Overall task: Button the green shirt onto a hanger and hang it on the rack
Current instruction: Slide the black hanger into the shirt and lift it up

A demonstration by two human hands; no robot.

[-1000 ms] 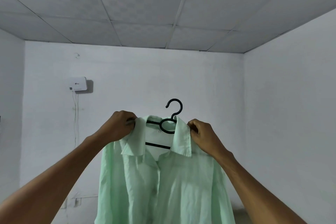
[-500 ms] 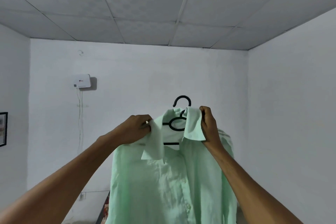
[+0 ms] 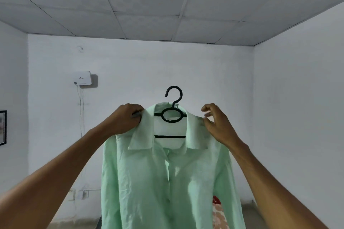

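Left hand [image 3: 125, 119] grips green shirt [image 3: 167, 182] | white walls [image 3: 297, 108] | tiled ceiling [image 3: 149, 2]

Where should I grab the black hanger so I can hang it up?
Probably the short neck just under the hook of the black hanger, pinched from the front: it sticks out bare above the green shirt, while its arms lie hidden inside the shoulders.

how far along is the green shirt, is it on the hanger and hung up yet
Done: the green shirt sits on the black hanger, and its front looks closed below the collar. In hand: the left hand grips the shoulder by the collar, while the right hand hovers at the other shoulder, fingers loosely curled. Left: hanging it; the hook is free in the air and no rack is in view.
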